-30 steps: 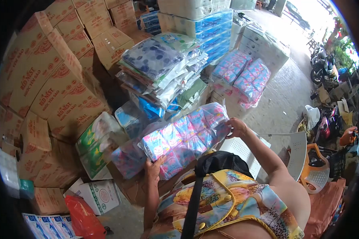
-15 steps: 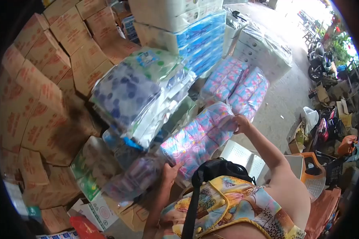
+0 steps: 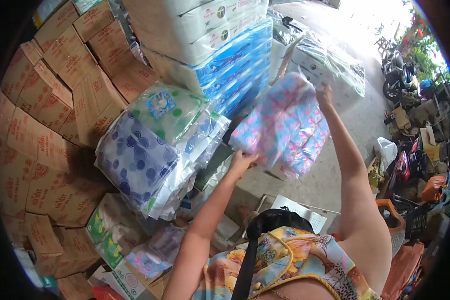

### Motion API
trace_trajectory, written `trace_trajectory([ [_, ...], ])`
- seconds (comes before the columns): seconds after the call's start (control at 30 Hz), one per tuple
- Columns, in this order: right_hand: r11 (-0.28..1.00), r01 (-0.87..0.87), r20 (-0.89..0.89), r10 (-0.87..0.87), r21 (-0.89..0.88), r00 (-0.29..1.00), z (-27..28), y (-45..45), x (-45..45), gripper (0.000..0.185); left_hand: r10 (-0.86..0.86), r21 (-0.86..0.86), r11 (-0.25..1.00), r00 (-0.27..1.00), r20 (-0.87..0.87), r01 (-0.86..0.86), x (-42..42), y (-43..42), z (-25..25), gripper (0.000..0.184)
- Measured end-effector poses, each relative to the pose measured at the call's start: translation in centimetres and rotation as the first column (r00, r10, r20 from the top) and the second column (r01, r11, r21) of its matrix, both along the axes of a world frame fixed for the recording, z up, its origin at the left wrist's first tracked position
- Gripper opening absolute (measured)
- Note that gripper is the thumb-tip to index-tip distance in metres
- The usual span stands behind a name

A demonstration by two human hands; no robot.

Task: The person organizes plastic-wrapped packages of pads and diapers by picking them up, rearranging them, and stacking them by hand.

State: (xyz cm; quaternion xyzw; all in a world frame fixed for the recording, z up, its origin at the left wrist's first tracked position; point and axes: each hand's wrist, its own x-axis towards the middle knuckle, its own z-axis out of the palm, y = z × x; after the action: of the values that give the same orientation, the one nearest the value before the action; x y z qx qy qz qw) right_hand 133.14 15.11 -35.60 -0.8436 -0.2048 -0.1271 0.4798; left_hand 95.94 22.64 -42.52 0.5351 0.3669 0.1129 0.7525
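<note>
A plastic-wrapped pack of rolls in a pink-and-blue print (image 3: 272, 117), smeared by motion, is held out in front of me over the floor. My left hand (image 3: 242, 164) grips its near left corner. At the far right end my right hand (image 3: 325, 95) is closed on the same pack, with its fingers partly blurred. Beneath and to the right lies another pack in the same print (image 3: 307, 152), partly covered by the held one. Close to my left arm is a stack of clear bags with blue and green dots (image 3: 140, 150).
Brown cartons (image 3: 55, 180) are piled along the left. White and blue tissue packs (image 3: 235, 65) tower at the back. A patterned pack (image 3: 152, 252) lies low on the left. An open notebook (image 3: 302, 215) is before my waist. Clutter (image 3: 410, 165) lines the right side.
Both hands have carried the patterned pack forward, away from my body, over the other patterned packs. More of the notebook's surroundings and the low-left pack now show.
</note>
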Motion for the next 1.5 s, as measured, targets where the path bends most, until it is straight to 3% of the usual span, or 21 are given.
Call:
trace_trajectory([
  [0.07, 0.996, 0.063, 0.239, -0.047, -0.060, 0.970, 1.4, 0.8, -1.4, 0.038, -0.185, 0.055, 0.980, 0.976, -0.116, 0.193, 0.5, 0.3, 0.0, 0.035],
  [0.17, 0.902, -0.369, -0.337, 0.427, 0.224, 0.839, -1.6, 0.8, -7.0, 0.031, -0.334, 0.068, 0.936, 0.933, -0.132, 0.345, -3.1, -2.4, -0.5, 0.036],
  [0.23, 0.758, -0.626, -0.401, 0.639, 0.183, 0.656, -7.7, -0.1, -11.8, 0.020, -0.318, -0.109, 0.947, 0.932, -0.173, 0.303, -6.5, -3.9, -2.6, 0.042],
  [0.27, 0.693, -0.661, -0.601, 0.669, 0.289, 0.438, -9.2, -0.6, -15.2, 0.019, -0.237, -0.231, 0.954, 0.952, -0.193, 0.191, -8.6, -4.9, -2.5, 0.044],
  [0.3, 0.767, -0.633, -0.819, 0.429, 0.106, 0.382, -5.5, -1.1, -21.4, 0.021, -0.215, -0.238, 0.957, 0.956, -0.201, 0.165, -11.0, -5.8, -4.0, 0.044],
  [0.37, 0.611, -0.685, -0.889, 0.441, 0.396, -0.120, -9.8, -1.8, -25.7, 0.025, -0.087, -0.145, 0.988, 0.967, -0.240, 0.053, -16.1, -7.4, -7.6, 0.051],
  [0.4, 0.584, -0.706, -0.890, 0.431, 0.401, -0.150, -10.3, -1.8, -28.4, 0.025, -0.047, -0.151, 0.988, 0.967, -0.252, 0.009, -18.5, -8.1, -7.3, 0.051],
  [0.5, 0.160, -0.987, -0.929, 0.364, -0.010, 0.069, -11.4, -1.4, -36.6, 0.028, 0.164, -0.218, 0.947, 0.937, -0.310, -0.238, -25.9, -11.5, -6.4, 0.046],
  [0.57, -0.060, -0.996, -0.883, 0.461, 0.061, -0.082, -10.9, -0.3, -40.1, 0.027, 0.272, -0.207, 0.924, 0.932, -0.240, -0.323, -30.5, -13.7, -7.0, 0.044],
  [0.6, -0.069, -0.997, -0.901, 0.433, -0.019, -0.013, -11.0, 0.6, -42.5, 0.028, 0.378, -0.199, 0.889, 0.907, -0.183, -0.411, -32.7, -15.1, -8.2, 0.046],
  [0.7, -0.124, -0.992, -0.896, 0.441, -0.003, -0.052, -10.7, 2.7, -48.5, 0.032, 0.589, -0.202, 0.747, 0.771, -0.240, -0.633, -37.7, -17.9, -4.0, 0.047],
  [0.83, -0.122, -0.992, -0.879, 0.471, 0.019, -0.074, -11.3, 3.5, -55.6, 0.034, 0.811, -0.191, 0.530, 0.559, -0.170, -0.826, -44.1, -21.5, -5.3, 0.046],
  [0.9, -0.276, -0.946, -0.775, 0.630, -0.172, -0.043, -14.0, 3.8, -58.0, 0.050, 0.894, -0.301, 0.375, 0.427, -0.132, -0.877, -46.9, -22.7, -5.5, 0.030],
  [0.93, -0.059, -0.979, -0.706, 0.701, -0.197, 0.100, -14.3, 3.0, -59.9, 0.071, 0.901, -0.298, 0.364, 0.415, -0.129, -0.882, -48.4, -23.2, -6.0, 0.030],
  [1.03, -0.043, -0.958, -0.445, 0.891, -0.285, 0.093, -16.1, 2.0, -62.7, 0.084, 0.928, -0.458, 0.307, 0.368, -0.048, -0.834, -51.5, -23.9, -6.4, 0.017],
  [1.07, -0.068, -0.989, -0.629, 0.777, -0.131, 0.030, -16.5, 2.0, -62.7, 0.079, 0.936, -0.484, 0.263, 0.343, -0.083, -0.834, -52.0, -24.0, -6.4, 0.017],
  [1.17, 0.007, -0.999, -0.808, 0.588, -0.033, 0.031, -14.3, 1.4, -63.8, 0.063, 0.939, -0.529, 0.217, 0.323, -0.114, -0.820, -53.0, -24.5, -6.6, 0.019],
  [1.3, -0.078, -0.991, -0.806, 0.591, -0.107, 0.041, -16.0, 1.9, -64.2, 0.042, 0.919, -0.586, 0.212, 0.364, -0.153, -0.782, -53.1, -25.4, -8.5, 0.023],
  [1.37, -0.191, -0.946, -0.580, 0.814, -0.264, -0.002, -16.9, 1.5, -64.1, 0.028, 0.921, -0.606, 0.231, 0.371, -0.114, -0.761, -53.1, -26.0, -10.1, 0.024],
  [1.43, -0.248, -0.947, -0.622, 0.780, -0.203, -0.071, -15.2, 0.3, -64.5, 0.023, 0.922, -0.628, 0.258, 0.382, -0.069, -0.735, -52.6, -25.8, -10.6, 0.030],
  [1.5, -0.291, -0.950, -0.767, 0.634, -0.116, -0.100, -12.7, -0.8, -64.9, 0.019, 0.921, -0.635, 0.109, 0.318, -0.224, -0.764, -52.0, -25.3, -10.4, 0.057],
])
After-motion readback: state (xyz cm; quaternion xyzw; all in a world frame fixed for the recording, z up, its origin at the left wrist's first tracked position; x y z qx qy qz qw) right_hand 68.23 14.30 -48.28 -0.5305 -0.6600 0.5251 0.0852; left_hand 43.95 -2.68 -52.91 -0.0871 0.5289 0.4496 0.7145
